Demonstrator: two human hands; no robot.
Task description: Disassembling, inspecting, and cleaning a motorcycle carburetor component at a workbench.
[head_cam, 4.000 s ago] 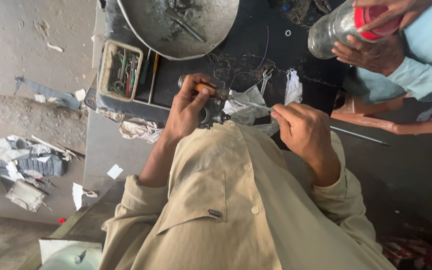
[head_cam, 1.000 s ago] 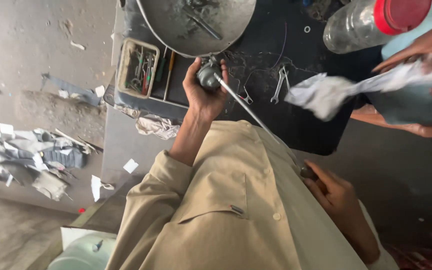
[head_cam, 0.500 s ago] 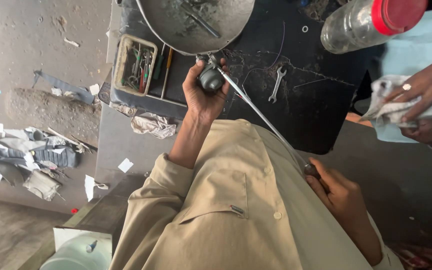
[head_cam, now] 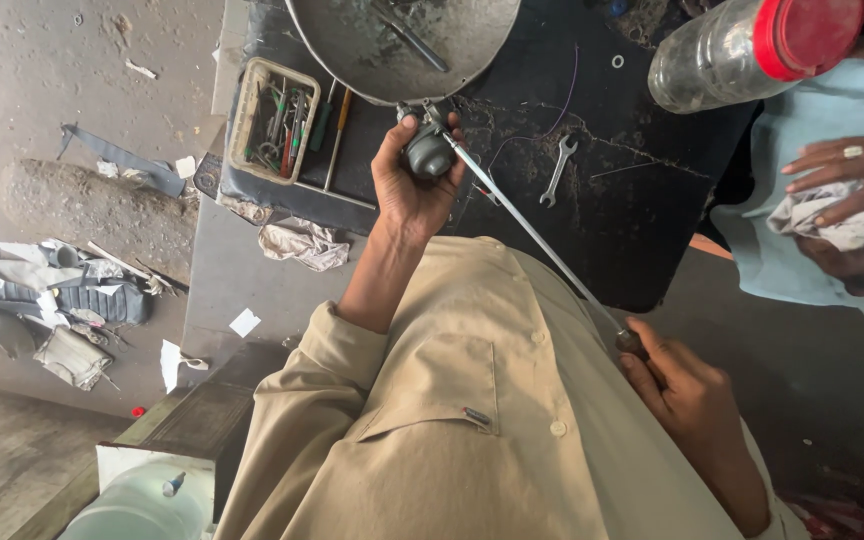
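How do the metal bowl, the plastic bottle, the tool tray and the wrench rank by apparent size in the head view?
1. Metal bowl, partly cropped.
2. Plastic bottle, nearer the camera, so unsure.
3. Tool tray, similar to the bottle.
4. Wrench.

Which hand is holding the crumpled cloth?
Not the worker's own. The other person's hand with the ring, at the right edge, presses the pale cloth. The worker's left hand grips a grey metal part; the right hand holds the long rod.

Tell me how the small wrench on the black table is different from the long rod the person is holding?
The wrench is short and lies flat and untouched on the table. The rod is far longer and thin, held slanted between both hands: the right hand grips its handle end, while its tip meets the grey part in the left hand. Both look like grey metal.
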